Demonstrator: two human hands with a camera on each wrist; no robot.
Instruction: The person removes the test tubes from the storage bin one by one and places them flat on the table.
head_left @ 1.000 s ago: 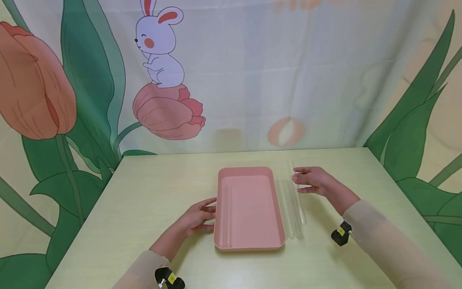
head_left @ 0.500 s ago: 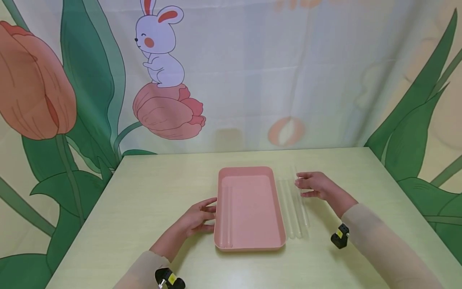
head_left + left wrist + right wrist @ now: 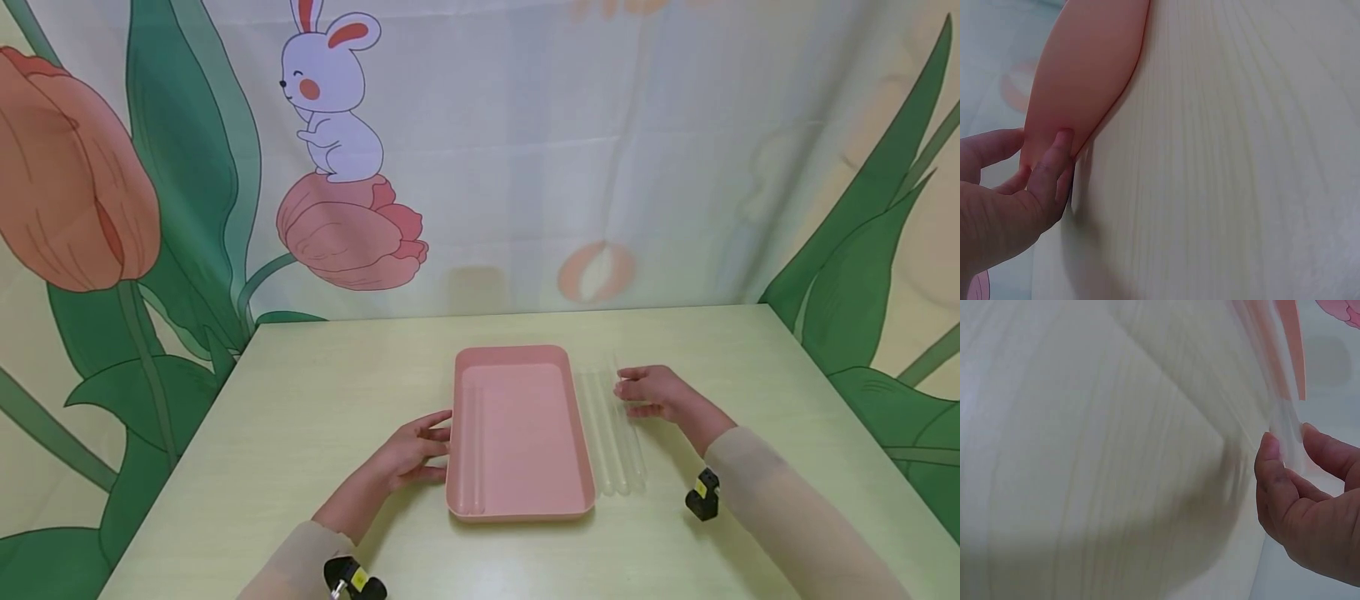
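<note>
A pink rectangular tray (image 3: 525,433) lies on the table. My left hand (image 3: 411,454) rests its fingertips against the tray's left side wall; in the left wrist view the thumb and fingers (image 3: 1063,137) touch that wall. My right hand (image 3: 652,390) pinches a clear, round-ended tube (image 3: 1286,428) near its far end, between thumb and fingers. This tube slants slightly, beside several similar clear tubes (image 3: 603,442) lined up along the tray's right side. Inside the tray, clear tubing (image 3: 472,450) lies along the left wall.
The pale wood-grain table (image 3: 337,375) reaches back to a printed cloth (image 3: 487,150) with a rabbit and tulips. Small black cameras (image 3: 703,494) are strapped at both wrists, over beige sleeves (image 3: 795,508).
My right hand has moved nearer to me and slightly right, bringing its tube down alongside the others. My left hand stays at the tray's side.
</note>
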